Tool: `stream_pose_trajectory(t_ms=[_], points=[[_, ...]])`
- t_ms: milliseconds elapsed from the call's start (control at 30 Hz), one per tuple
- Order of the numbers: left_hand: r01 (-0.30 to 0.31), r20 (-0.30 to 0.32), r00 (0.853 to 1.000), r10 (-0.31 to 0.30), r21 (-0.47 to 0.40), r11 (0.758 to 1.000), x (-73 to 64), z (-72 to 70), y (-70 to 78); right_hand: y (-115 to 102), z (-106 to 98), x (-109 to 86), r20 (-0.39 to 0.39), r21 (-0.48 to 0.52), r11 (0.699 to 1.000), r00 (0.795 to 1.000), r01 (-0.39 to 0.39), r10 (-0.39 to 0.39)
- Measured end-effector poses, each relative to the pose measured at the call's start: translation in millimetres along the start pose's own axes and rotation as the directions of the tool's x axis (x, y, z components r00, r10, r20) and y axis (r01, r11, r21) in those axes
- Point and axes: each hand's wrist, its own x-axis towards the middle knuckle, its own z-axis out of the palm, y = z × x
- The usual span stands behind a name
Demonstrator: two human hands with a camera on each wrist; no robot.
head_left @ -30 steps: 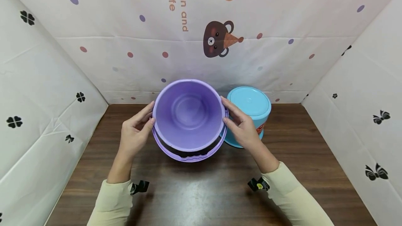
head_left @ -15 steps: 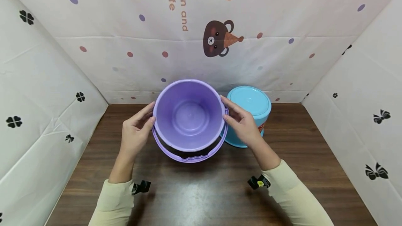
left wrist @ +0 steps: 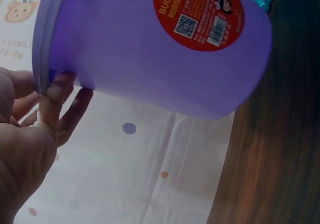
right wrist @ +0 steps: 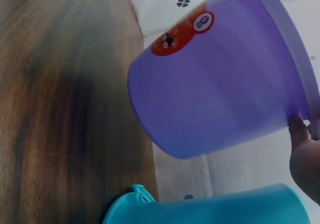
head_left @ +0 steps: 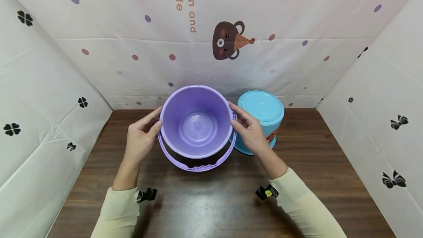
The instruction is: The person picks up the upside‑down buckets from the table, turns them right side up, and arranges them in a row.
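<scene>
A purple plastic bucket (head_left: 198, 127) is held off the table by both hands, its mouth tilted toward the head camera. My left hand (head_left: 142, 135) pinches the rim at the left, thumb outermost and fingers behind. At the opposite side my right hand (head_left: 249, 129) grips the rim in the same way. The bucket's handle (head_left: 201, 168) hangs below the near rim. Inside, only bare walls and the ringed base show. A red round label (left wrist: 200, 14) is on the bucket's outer wall in the left wrist view.
Right behind my right hand stands a light blue bucket (head_left: 261, 106) with a flat round top, its wider rim down on the table. The brown wooden table (head_left: 205, 208) meets a printed white backdrop (head_left: 132, 76) at the back and both sides.
The purple bucket has tilted a little, so its inner base shows lower and more fully. Both hands keep their hold on the rim; the right hand has shifted slightly left.
</scene>
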Motion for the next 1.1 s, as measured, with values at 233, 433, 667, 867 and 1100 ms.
stream_pose_trajectory(t_ms=[233,433,667,867,1100], points=[[0.043,0.037,0.998,-0.045,0.053,0.998,5.3,-2.1,-4.8,-1,3,2.7,-0.014,-0.022,0.998,0.998,-0.062,0.062],[0.062,0.062,0.996,-0.068,0.098,0.993,12.5,-2.8,-5.5,-3,4,5.6,-0.016,-0.029,0.994,0.994,-0.107,0.107],[0.104,0.091,0.990,-0.112,0.094,0.990,18.6,-2.1,-10.5,-2,3,7.0,-0.032,-0.048,0.984,0.985,-0.174,0.172],[0.157,0.098,0.981,-0.169,0.121,0.980,22.7,-2.8,-13.3,-1,7,10.3,-0.036,-0.058,0.976,0.977,-0.211,0.209],[0.223,0.102,0.965,-0.241,0.167,0.960,25.5,-4.2,-16.3,0,14,13.5,-0.063,-0.121,0.961,0.968,-0.249,0.243]])
